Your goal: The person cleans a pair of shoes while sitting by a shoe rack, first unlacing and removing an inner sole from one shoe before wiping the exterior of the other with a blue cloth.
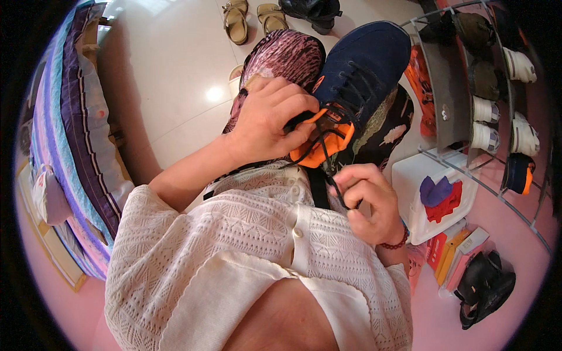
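Observation:
A navy shoe (366, 61) with an orange lining (314, 153) rests across my lap, toe pointing away from me. Black shoelace (358, 85) crosses its upper, and loose lace ends trail over the opening. At the opening's left edge, my left hand (276, 116) grips the collar between thumb and fingers; whether it also pinches lace is hidden. My right hand (371, 202) is below the shoe's heel, with a black lace end (336, 188) between thumb and fingers. Patterned trousers (285, 55) cover my knees beneath the shoe.
Tan sandals (237, 22) and a black bag-like item (311, 13) lie on the tiled floor ahead. To the right stand a metal shoe rack (448, 87), a white plastic box (406, 175), several cartons (456, 250) and a black bag (485, 281). A bed with striped bedding (52, 131) is at left.

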